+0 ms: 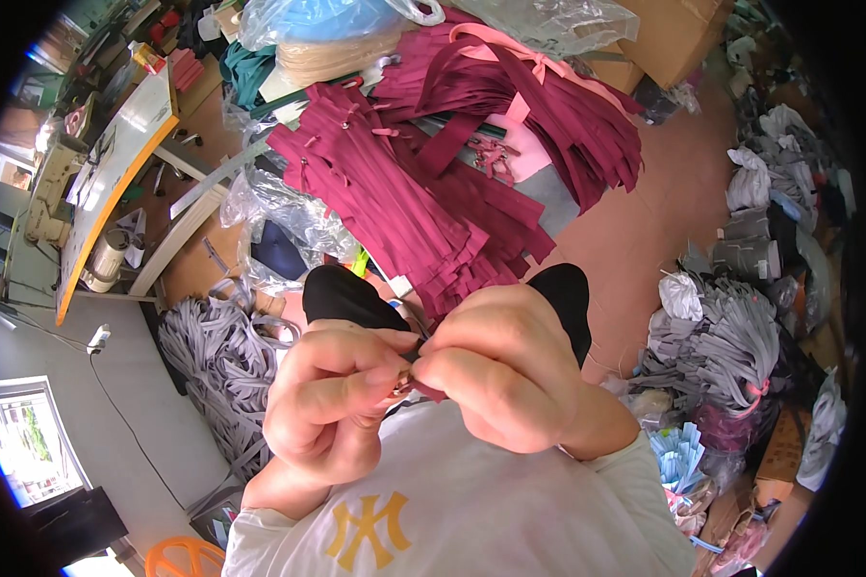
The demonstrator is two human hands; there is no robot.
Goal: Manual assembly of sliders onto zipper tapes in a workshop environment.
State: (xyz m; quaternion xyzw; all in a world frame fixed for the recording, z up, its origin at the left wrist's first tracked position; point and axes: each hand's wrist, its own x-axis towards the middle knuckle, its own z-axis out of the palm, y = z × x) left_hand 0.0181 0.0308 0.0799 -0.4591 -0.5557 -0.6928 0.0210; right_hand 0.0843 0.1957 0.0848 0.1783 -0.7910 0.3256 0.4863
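Note:
Close to my chest, both hands come together with their fingertips pinched. My left hand [329, 396] is closed on a small metallic piece that looks like a zipper slider [400, 386], mostly hidden by the fingers. My right hand [502, 370] grips the end of a maroon zipper tape [427, 389]; its fingers almost touch those of the left. Beyond the hands, a thick bundle of maroon zippers [385, 192] lies over the work surface. Another maroon bundle [587, 135], tied with a pink strip, lies at its right. Several small maroon sliders [494, 157] are heaped between the two bundles.
At left stands a white table [130, 144] with an orange edge. Grey strips [216, 361] pile on the floor below it; more grey bundles [731, 337] lie at right. Clear plastic bags [289, 231] and a cardboard box [678, 38] surround the work surface.

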